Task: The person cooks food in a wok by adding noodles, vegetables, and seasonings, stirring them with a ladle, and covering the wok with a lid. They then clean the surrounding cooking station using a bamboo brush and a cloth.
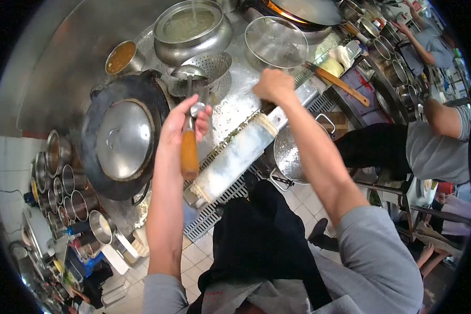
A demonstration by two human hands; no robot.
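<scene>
My left hand is curled round a ladle with an orange-brown wooden handle. The ladle's metal bowl points away from me, over a perforated strainer. A small round shiny metal piece shows at the fingers of this hand; its kind is unclear. My right hand is closed in a fist above the steel counter's front ledge, close to a wire-mesh skimmer with a wooden handle. What the fist holds, if anything, is hidden.
Left lies a black wok under a metal lid. Behind stand a pot of liquid, a pot of reddish-brown sauce and a wok over flame. Below right sits a large pot. Another person stands right.
</scene>
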